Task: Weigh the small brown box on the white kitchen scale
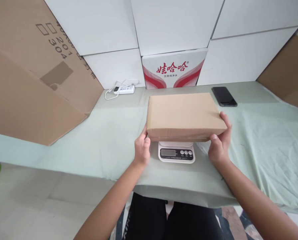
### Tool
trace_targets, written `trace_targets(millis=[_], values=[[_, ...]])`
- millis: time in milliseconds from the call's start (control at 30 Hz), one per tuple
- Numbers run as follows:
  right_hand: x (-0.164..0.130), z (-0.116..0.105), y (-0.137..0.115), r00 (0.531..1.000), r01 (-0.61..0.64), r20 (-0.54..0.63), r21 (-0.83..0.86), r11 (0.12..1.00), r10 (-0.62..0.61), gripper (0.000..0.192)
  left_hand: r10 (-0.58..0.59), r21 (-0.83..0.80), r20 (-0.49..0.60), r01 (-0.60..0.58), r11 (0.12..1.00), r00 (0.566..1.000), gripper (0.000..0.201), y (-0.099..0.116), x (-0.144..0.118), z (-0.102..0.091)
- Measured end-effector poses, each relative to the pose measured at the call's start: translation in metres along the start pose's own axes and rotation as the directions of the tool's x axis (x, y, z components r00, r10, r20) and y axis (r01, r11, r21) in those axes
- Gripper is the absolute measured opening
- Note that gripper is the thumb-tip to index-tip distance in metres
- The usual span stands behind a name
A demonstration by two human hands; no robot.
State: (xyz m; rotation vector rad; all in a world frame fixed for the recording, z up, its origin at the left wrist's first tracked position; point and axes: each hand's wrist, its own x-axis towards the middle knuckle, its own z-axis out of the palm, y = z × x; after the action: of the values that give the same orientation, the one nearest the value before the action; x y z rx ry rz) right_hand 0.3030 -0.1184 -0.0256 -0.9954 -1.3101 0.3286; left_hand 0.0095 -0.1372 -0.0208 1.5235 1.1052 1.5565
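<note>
A closed brown cardboard box (184,111) sits between my two hands, over a white kitchen scale (176,156). My left hand (142,146) grips its near left corner, thumb in front and fingers along the side. At the near right corner, my right hand (220,141) holds the box with the thumb on the front face and fingers on the right side. The box hides the scale's weighing plate, so I cannot tell whether it rests fully on it. The scale's display and its row of buttons face me; the display looks blank.
A black phone (224,96) lies behind the box at right. Further left is a white power strip (124,90) with a cable. White boxes, one with red print (174,70), line the back. Large cardboard cartons (39,83) flank the table, covered in pale green cloth (109,140).
</note>
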Motion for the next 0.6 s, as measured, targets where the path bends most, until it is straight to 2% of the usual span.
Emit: trace_targets(millis=[200, 300, 433, 533, 600], values=[[-0.015, -0.006, -0.001, 0.996, -0.088, 0.041, 0.072, 0.994, 0.085, 0.084, 0.001, -0.028, -0.006, -0.002, 1.0, 1.0, 0.071, -0.003, -0.003, -0.002], [-0.001, -0.002, -0.009, 0.99, -0.126, 0.082, 0.094, 0.988, 0.119, 0.087, 0.045, -0.031, 0.025, -0.044, 0.999, 0.999, 0.07, 0.004, 0.009, -0.002], [0.051, 0.014, -0.013, 0.997, -0.039, 0.075, 0.105, 0.994, 0.032, 0.095, 0.106, -0.069, -0.007, -0.106, 0.992, 0.994, 0.074, 0.007, 0.057, 0.003], [0.085, 0.034, 0.008, 0.995, -0.012, 0.097, 0.093, 0.996, 0.003, 0.097, 0.047, -0.129, 0.005, -0.046, 0.991, 0.999, 0.08, -0.009, 0.097, 0.014], [0.094, 0.046, 0.031, 0.996, -0.046, 0.081, 0.104, 0.994, 0.037, 0.107, 0.004, -0.138, 0.011, -0.002, 0.99, 1.0, 0.083, -0.025, 0.112, 0.021]])
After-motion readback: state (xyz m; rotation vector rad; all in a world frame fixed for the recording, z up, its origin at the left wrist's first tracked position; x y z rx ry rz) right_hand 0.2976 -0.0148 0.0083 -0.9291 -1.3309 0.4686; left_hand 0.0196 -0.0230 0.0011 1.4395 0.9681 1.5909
